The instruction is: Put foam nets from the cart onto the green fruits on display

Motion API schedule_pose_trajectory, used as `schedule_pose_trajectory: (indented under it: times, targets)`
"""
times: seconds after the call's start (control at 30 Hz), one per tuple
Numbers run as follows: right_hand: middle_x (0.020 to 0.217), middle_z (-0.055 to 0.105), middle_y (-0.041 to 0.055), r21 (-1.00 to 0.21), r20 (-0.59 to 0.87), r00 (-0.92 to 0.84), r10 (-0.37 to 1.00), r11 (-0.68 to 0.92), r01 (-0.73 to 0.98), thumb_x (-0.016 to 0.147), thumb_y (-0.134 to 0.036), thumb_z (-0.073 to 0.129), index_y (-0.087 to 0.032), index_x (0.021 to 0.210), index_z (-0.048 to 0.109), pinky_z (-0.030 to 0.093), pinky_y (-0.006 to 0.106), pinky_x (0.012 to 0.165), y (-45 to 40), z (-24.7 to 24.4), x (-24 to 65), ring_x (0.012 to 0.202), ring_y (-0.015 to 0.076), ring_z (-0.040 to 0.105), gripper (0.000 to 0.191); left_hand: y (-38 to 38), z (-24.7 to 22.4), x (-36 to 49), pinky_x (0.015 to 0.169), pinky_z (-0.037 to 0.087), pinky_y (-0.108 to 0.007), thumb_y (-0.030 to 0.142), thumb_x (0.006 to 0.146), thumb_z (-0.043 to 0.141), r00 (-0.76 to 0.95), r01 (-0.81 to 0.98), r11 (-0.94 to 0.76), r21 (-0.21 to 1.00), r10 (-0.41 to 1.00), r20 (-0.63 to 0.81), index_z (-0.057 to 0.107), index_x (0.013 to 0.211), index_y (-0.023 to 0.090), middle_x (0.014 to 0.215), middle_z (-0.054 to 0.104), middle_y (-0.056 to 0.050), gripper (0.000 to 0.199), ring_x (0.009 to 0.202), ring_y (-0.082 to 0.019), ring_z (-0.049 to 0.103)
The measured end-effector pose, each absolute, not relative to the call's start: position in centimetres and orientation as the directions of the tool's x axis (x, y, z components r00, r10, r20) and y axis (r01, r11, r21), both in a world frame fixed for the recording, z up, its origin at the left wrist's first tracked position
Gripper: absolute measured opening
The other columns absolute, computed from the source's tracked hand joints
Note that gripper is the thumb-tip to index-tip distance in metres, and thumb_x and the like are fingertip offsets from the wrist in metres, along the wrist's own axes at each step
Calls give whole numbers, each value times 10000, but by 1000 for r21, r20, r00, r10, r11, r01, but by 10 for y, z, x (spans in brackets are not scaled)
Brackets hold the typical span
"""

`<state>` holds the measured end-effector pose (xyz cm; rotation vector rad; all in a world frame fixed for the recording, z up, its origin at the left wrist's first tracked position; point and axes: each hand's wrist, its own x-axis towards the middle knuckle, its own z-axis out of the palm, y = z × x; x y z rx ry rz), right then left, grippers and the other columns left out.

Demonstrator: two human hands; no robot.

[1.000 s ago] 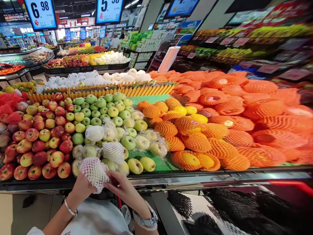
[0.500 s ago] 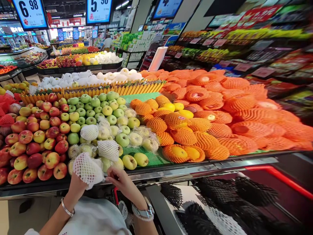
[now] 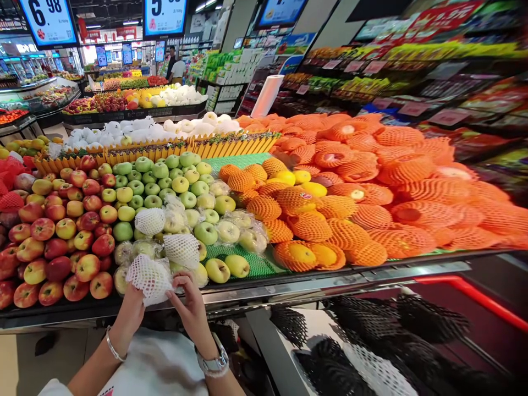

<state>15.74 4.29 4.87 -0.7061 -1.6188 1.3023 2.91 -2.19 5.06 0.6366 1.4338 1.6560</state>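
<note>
A white foam fruit net (image 3: 149,279) is in my left hand (image 3: 132,311), at the front edge of the fruit display. The net covers most of that hand's fingers, and I cannot tell whether a fruit is inside. From the right, my right hand (image 3: 190,305) grips the net's edge between thumb and fingers. Just beyond lie another white foam net (image 3: 181,250) around a fruit and a smaller netted fruit (image 3: 149,221). Green apples (image 3: 206,234), some in clear plastic, surround them. Two yellow-green apples (image 3: 218,270) sit to the right.
Red apples (image 3: 87,267) fill the left side. Mangoes in orange nets (image 3: 309,225) and larger orange-netted fruit (image 3: 429,212) lie rightward. A metal rail (image 3: 330,281) edges the display. Below right, black foam nets (image 3: 334,366) lie near a red bar (image 3: 470,300).
My right hand has moved left and up and now meets the edge of the foam net. The left hand has shifted slightly, still with the net.
</note>
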Motion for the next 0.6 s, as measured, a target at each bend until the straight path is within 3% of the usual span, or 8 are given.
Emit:
schedule_pose_trajectory:
  times: [0.2,0.3,0.37,0.47,0.6]
  targets:
    - [885,564,5,-990,139,-575,806,107,-88,838,-407,682,-242,1046,544,462,282,668,43,40,152,716,152,525,300,-23,50,17,1067,458,-479,256,769,492,-619,16,-18,1000,785,24,517,1316,205,1162,713,-121,550,1140,-278,645]
    - [1010,538,23,-969,201,-384,901,126,-211,827,-416,695,-252,998,524,477,274,669,39,34,144,739,138,514,292,-23,50,20,1047,477,-473,295,816,456,-605,-14,-33,999,796,17,495,1349,227,1171,706,-113,539,1135,-267,649]
    - [938,524,11,-950,260,-269,928,196,-242,842,-395,686,-246,905,525,474,274,673,36,31,141,736,140,498,228,-23,50,23,1022,499,-462,315,829,462,-619,-73,-48,996,785,-7,474,1362,242,1222,683,-113,538,1130,-258,652]
    - [814,536,6,-945,316,-336,887,264,-191,882,-375,641,-232,852,570,472,295,701,34,30,141,749,163,515,162,-23,49,23,1043,479,-457,310,794,533,-638,-100,-60,993,770,-17,481,1340,240,1258,664,-114,552,1163,-258,632]
    - [953,590,45,-943,326,-324,888,280,-182,891,-384,626,-235,977,606,487,307,719,32,31,143,796,173,546,173,-23,48,20,1017,497,-468,315,816,501,-635,-92,-75,993,772,0,506,1307,232,1233,675,-130,498,1147,-273,640]
